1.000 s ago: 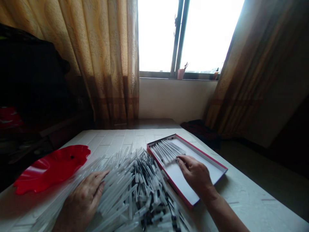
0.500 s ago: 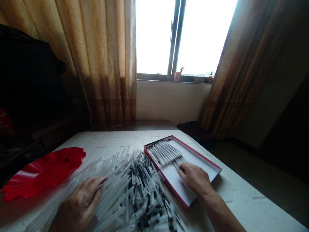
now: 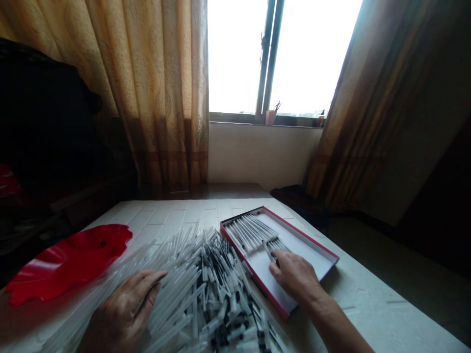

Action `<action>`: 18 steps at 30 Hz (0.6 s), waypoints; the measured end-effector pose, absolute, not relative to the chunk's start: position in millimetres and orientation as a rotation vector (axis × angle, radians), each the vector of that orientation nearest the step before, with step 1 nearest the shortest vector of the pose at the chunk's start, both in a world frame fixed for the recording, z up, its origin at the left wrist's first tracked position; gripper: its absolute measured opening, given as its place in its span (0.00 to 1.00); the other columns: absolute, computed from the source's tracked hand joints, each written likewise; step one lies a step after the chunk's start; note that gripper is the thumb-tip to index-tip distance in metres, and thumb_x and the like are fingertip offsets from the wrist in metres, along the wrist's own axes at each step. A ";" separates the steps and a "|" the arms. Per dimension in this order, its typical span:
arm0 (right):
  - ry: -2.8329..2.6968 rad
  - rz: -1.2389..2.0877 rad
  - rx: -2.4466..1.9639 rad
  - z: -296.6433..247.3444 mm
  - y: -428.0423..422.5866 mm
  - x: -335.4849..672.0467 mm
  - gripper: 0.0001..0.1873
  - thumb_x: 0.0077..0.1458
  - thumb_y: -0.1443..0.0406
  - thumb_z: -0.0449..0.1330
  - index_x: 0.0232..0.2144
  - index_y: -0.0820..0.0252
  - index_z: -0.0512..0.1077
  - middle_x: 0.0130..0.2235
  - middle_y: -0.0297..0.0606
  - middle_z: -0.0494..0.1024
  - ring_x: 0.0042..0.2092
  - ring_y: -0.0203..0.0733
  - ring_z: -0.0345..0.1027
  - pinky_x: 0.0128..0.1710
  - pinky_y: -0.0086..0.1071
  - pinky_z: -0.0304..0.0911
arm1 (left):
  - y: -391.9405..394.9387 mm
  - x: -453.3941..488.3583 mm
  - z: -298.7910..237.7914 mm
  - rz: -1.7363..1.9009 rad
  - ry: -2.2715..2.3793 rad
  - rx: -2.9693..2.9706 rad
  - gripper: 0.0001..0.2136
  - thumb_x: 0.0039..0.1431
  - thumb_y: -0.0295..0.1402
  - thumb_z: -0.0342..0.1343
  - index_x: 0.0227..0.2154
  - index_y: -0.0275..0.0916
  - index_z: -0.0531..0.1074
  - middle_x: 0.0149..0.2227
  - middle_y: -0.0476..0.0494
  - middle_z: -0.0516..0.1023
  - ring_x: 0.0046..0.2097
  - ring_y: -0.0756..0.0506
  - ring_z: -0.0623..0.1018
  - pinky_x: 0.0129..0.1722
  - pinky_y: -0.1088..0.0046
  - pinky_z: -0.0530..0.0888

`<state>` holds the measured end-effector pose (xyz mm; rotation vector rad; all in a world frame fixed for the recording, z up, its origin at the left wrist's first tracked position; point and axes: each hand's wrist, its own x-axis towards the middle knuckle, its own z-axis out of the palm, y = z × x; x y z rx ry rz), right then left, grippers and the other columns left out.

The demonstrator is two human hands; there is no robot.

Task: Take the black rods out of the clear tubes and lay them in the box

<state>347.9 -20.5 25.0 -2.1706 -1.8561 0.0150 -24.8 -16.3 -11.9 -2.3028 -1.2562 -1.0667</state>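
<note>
My right hand (image 3: 296, 272) reaches into a shallow box (image 3: 250, 264) with a red rim and white inside. Its thumb and fingers pinch a slim pen (image 3: 268, 249), partly hidden by the hand, at the end of a short second row. Beyond it a row of white pens (image 3: 252, 231) lies side by side against the box's far left end. My left hand (image 3: 127, 306) rests at the left of a heap, fingers stretched and thumb apart, with nothing visible in it. In the heap are clear pen barrels (image 3: 172, 284) and dark-tipped pen refills and caps (image 3: 224, 284).
A red wavy-edged dish (image 3: 69, 262) stands at the left of the white table (image 3: 162, 211). The table's right edge runs close past the box. Behind are curtains (image 3: 165, 98), a window and a pink cup (image 3: 270, 116) on the sill.
My right hand has shifted slightly left within the box, and its fingers have moved on the pen. The left hand is nearly unmoved beside the heap.
</note>
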 end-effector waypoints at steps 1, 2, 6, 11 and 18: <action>-1.845 0.037 -2.123 25.8 -20.4 347.4 0.10 0.57 0.69 0.56 0.35 0.59 0.78 0.37 0.49 0.84 0.39 0.54 0.78 0.35 0.38 0.64 | -17.5 -23.6 -9.9 -1.079 -1.234 -2.312 0.17 0.70 0.47 0.44 0.46 0.47 0.76 0.42 0.46 0.83 0.41 0.44 0.84 0.39 0.72 0.81; -1.836 0.066 -2.067 26.8 -20.4 346.3 0.10 0.57 0.68 0.55 0.36 0.58 0.77 0.37 0.47 0.84 0.38 0.52 0.78 0.36 0.38 0.65 | -18.8 -22.2 -7.7 -1.089 -1.212 -2.325 0.17 0.70 0.46 0.44 0.46 0.47 0.76 0.41 0.46 0.83 0.41 0.44 0.84 0.39 0.73 0.80; -1.807 0.212 -1.818 31.1 -23.7 335.7 0.11 0.60 0.62 0.52 0.36 0.58 0.73 0.32 0.38 0.82 0.31 0.42 0.75 0.31 0.31 0.66 | -23.4 -16.1 -4.5 -1.120 -1.186 -2.361 0.16 0.71 0.44 0.45 0.46 0.47 0.76 0.41 0.47 0.83 0.41 0.46 0.84 0.40 0.76 0.80; -1.548 0.500 -1.440 34.1 -29.6 321.1 0.09 0.55 0.58 0.55 0.33 0.57 0.68 0.26 0.32 0.73 0.26 0.40 0.68 0.26 0.32 0.62 | -28.8 -9.1 -11.6 -1.082 -1.140 -2.443 0.13 0.71 0.42 0.47 0.49 0.48 0.75 0.43 0.48 0.82 0.43 0.47 0.83 0.42 0.77 0.79; -1.378 1.028 -1.045 28.6 -41.1 289.0 0.14 0.54 0.59 0.59 0.40 0.60 0.70 0.29 0.32 0.73 0.27 0.37 0.67 0.26 0.30 0.62 | -38.5 8.3 -5.0 -1.102 -0.991 -2.549 0.13 0.71 0.42 0.47 0.48 0.48 0.75 0.39 0.49 0.83 0.39 0.49 0.83 0.40 0.81 0.78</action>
